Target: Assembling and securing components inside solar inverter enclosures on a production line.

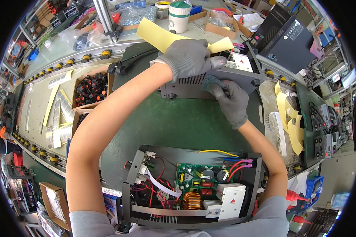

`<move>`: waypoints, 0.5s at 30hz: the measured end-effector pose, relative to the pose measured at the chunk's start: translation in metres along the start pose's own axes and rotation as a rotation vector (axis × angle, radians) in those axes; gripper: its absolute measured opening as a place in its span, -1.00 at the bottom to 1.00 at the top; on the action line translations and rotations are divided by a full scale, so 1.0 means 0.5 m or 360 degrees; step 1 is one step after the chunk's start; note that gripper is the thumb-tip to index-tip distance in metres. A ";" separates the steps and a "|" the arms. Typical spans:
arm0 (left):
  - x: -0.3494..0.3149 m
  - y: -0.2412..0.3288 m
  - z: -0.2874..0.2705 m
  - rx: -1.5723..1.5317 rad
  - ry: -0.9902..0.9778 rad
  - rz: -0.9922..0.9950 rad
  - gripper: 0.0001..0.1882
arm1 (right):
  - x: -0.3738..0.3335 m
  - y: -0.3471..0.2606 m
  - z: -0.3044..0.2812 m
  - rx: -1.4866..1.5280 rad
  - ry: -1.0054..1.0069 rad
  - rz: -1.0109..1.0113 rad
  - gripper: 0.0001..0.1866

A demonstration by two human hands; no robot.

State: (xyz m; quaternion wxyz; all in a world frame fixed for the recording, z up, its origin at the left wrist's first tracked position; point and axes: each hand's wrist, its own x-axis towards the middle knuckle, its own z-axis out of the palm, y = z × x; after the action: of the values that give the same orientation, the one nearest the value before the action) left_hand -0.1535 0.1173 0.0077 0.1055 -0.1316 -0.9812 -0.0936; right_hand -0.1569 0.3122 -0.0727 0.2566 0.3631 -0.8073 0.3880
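Observation:
My left hand [188, 58], in a grey glove, is closed around a yellow paper strip [156, 34] whose ends stick out on both sides of it. That hand lies over the top edge of a dark grey metal case [194, 87], which stands with its slotted side toward me. My gloved right hand [232, 103] pinches a small teal flat piece [212, 82] close against that side; I cannot tell whether it is a label or a pad. Nearer my body, an open case [131, 210] shows a green circuit board [201, 170], a copper coil [192, 200] and red wires [238, 168].
A green mat [174, 126] lies between the two cases. At left, a cardboard box [91, 105] holds black and orange parts. Yellow paper strips [294, 130] lie at right. Behind stand a white lidded mug [179, 19] and a black computer tower [288, 39]. Rollers [86, 58] line the bench.

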 end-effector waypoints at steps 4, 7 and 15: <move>-0.003 0.000 0.001 -0.0027 0.0042 0.0027 -0.26 | -0.002 0.006 0.008 -0.0043 0.0049 -0.0030 -0.78; -0.010 0.004 -0.002 -0.0060 0.0086 0.0025 -0.27 | -0.002 0.002 0.010 -0.0060 0.0073 -0.0004 -0.78; -0.078 0.031 0.034 0.0474 0.0424 0.0340 -0.33 | -0.010 0.000 0.011 -0.0111 0.0091 0.0046 -0.80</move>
State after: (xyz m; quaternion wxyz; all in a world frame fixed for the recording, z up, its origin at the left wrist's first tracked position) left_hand -0.1153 0.1262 -0.0151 0.2618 -0.2043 -0.9421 0.0474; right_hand -0.1546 0.3096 -0.0790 0.2864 0.3308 -0.8180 0.3735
